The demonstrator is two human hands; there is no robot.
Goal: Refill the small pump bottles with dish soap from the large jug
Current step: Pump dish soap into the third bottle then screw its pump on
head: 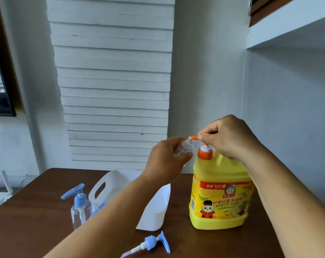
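Observation:
A large yellow dish soap jug [221, 192] with an orange pump [204, 149] stands on the brown table [37, 211]. My right hand [226, 135] sits on top of the pump head, fingers curled over it. My left hand [167, 161] grips a small clear bottle [185, 147] without a cap, tilted so its mouth meets the orange spout. A loose blue pump cap [152, 243] lies on the table near the front edge.
A white plastic caddy [154, 207] with a handle hole stands at the table's middle, partly behind my left forearm. Left of it stands a clear small bottle with a blue pump [79, 205]. A white slatted wall panel rises behind.

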